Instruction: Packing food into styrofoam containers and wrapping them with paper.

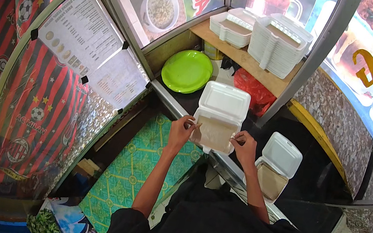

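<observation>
Before me an open white foam food box (225, 99) sits on the counter, its lid tipped back on the far side. A sheet of brown paper (218, 135) lines its lower half. At the left edge, my left hand (181, 130) pinches the paper between thumb and fingertips. My right hand (245, 146) has its thumb and fingers closed on the paper's right edge, close to the box rim. A second open foam box (282, 153), with brown paper (270, 184) in its base, rests to the right on the dark counter.
Stacked foam boxes (276, 46) and a shorter stack (231, 28) stand on a wooden shelf (232, 52). Below are green plates (187, 71) and a red plastic bag (253, 90). A metal edge (232, 172) borders the counter. Glass with menu sheets (85, 33) rises at left.
</observation>
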